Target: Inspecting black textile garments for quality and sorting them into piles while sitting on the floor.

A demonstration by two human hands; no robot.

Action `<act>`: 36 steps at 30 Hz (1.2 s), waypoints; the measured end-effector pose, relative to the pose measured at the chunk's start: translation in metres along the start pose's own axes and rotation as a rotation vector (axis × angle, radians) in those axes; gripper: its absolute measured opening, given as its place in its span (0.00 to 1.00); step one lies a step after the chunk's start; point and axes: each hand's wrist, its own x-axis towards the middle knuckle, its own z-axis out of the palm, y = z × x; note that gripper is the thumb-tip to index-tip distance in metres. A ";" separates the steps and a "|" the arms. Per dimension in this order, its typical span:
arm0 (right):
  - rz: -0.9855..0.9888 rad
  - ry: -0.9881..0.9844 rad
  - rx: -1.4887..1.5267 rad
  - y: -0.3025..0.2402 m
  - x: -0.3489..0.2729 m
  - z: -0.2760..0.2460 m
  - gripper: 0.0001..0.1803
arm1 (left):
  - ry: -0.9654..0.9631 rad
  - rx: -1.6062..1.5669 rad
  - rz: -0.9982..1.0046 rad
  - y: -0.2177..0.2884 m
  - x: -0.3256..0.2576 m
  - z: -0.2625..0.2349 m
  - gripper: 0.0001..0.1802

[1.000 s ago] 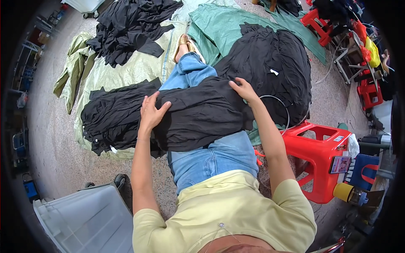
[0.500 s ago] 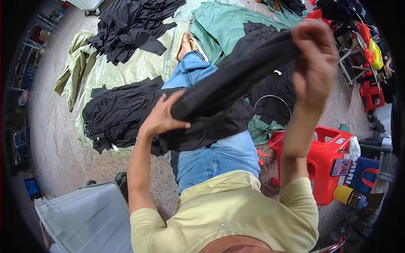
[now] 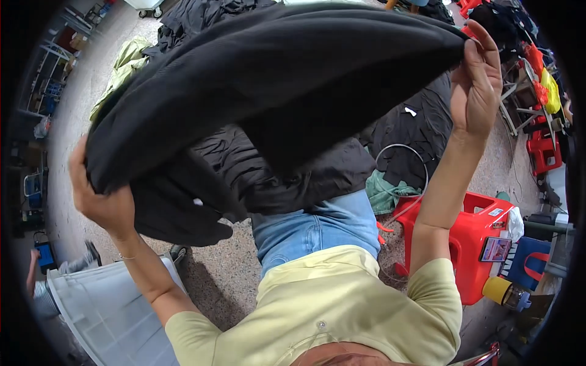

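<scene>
A black garment is stretched wide in the air between my two hands, arching over my lap. My left hand, at the left, is closed round one end of it. The opposite end is pinched by the fingers of my right hand, raised at the upper right. Part of the cloth hangs down below the left hand with a small white spot on it. More black cloth lies across my legs, partly hidden by the raised garment. I cannot tell what kind of garment it is.
Right of me stands a red plastic stool with a phone-like device against it. A yellow-topped jar is beside it. A pale plastic bin stands at lower left, with another person behind. Black garments lie ahead at right.
My left hand has swung out to the left and the right hand has shifted slightly right. The bunched garment is now spread wide between them. A person has appeared at the left.
</scene>
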 end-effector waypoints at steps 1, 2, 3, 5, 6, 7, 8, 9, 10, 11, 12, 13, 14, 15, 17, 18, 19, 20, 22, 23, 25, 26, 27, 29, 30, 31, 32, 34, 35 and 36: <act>-0.024 0.012 -0.001 -0.001 -0.002 -0.001 0.17 | 0.059 0.138 0.047 0.003 0.000 -0.002 0.28; -0.036 -0.005 0.017 -0.002 -0.006 -0.006 0.18 | 0.045 0.115 -0.006 0.010 -0.006 0.000 0.28; -0.052 -0.001 -0.008 -0.005 -0.016 -0.014 0.20 | -0.016 0.179 0.068 0.018 -0.015 0.002 0.28; -0.011 0.102 -0.091 -0.013 -0.046 -0.041 0.20 | -0.058 0.135 0.229 0.034 -0.045 0.017 0.32; 0.019 0.145 -0.153 -0.012 -0.069 -0.058 0.21 | -0.069 0.060 0.317 0.041 -0.066 0.032 0.31; 0.083 0.126 -0.282 -0.010 -0.094 -0.078 0.21 | -0.184 0.019 0.310 0.048 -0.089 0.040 0.32; 0.163 0.131 -0.379 -0.005 -0.122 -0.096 0.21 | -0.359 -0.036 0.301 0.054 -0.114 0.047 0.33; 0.319 0.040 -0.581 -0.002 -0.152 -0.114 0.21 | -0.684 -0.086 0.216 0.060 -0.140 0.047 0.35; 0.646 -0.110 -0.744 -0.004 -0.178 -0.133 0.20 | -0.819 -0.255 0.190 0.062 -0.163 0.050 0.33; 0.852 -0.103 -0.775 0.010 -0.206 -0.143 0.19 | -0.849 -0.347 0.139 0.062 -0.182 0.051 0.25; 0.975 -0.148 -1.128 0.021 -0.232 -0.149 0.17 | -0.868 -0.333 0.068 0.061 -0.197 0.053 0.20; 0.933 -0.201 -1.360 0.028 -0.252 -0.151 0.16 | -0.772 -0.396 0.058 0.060 -0.207 0.053 0.16; 0.826 -0.199 -1.252 0.036 -0.261 -0.151 0.15 | -0.743 -0.387 -0.029 0.060 -0.213 0.056 0.09; 0.851 -0.139 -1.187 0.047 -0.264 -0.146 0.14 | -0.728 -0.400 -0.083 0.062 -0.213 0.060 0.08; 0.587 -0.093 -1.042 0.072 -0.254 -0.124 0.13 | -0.652 -0.434 -0.201 0.072 -0.204 0.075 0.04; 0.465 -0.191 -1.107 0.084 -0.243 -0.111 0.14 | -0.577 -0.508 -0.197 0.080 -0.195 0.087 0.03; 0.321 -0.284 -1.140 0.098 -0.230 -0.097 0.16 | -0.568 -0.543 -0.272 0.091 -0.186 0.099 0.03; 0.227 -0.315 -1.119 0.116 -0.217 -0.081 0.17 | -0.522 -0.604 -0.280 0.103 -0.178 0.113 0.03; 0.132 -0.447 -1.243 0.145 -0.196 -0.056 0.26 | -0.457 -0.710 -0.303 0.131 -0.165 0.139 0.02; 0.020 -0.529 -1.326 0.160 -0.185 -0.049 0.29 | -0.445 -0.737 -0.306 0.143 -0.161 0.153 0.02; 0.084 -0.665 -1.475 0.185 -0.167 -0.040 0.33 | -0.413 -0.795 -0.348 0.165 -0.159 0.177 0.02; 0.118 -0.702 -1.469 0.196 -0.159 -0.038 0.26 | -0.419 -0.810 -0.351 0.171 -0.159 0.187 0.02; 0.077 -0.694 -1.456 0.203 -0.150 -0.038 0.26 | -0.424 -0.821 -0.355 0.176 -0.159 0.196 0.03; 0.358 -0.712 -1.455 0.207 -0.135 -0.039 0.16 | -0.428 -0.789 -0.358 0.181 -0.161 0.211 0.04; 0.206 -0.576 -1.420 0.203 -0.128 -0.039 0.07 | -0.420 -0.736 -0.320 0.181 -0.161 0.216 0.06; 0.066 -0.483 -1.314 0.196 -0.122 -0.038 0.07 | -0.429 -0.733 -0.316 0.182 -0.161 0.221 0.06; 0.031 -0.392 -1.246 0.187 -0.116 -0.037 0.06 | -0.410 -0.678 -0.309 0.183 -0.162 0.225 0.08; 0.010 -0.286 -1.042 0.167 -0.108 -0.031 0.07 | -0.398 -0.590 -0.261 0.184 -0.162 0.231 0.11; 0.087 -0.239 -0.958 0.157 -0.106 -0.026 0.08 | -0.393 -0.596 -0.274 0.185 -0.163 0.233 0.11; 0.177 -0.230 -0.880 0.147 -0.106 -0.022 0.09 | -0.537 -0.717 -0.358 0.184 -0.164 0.234 0.12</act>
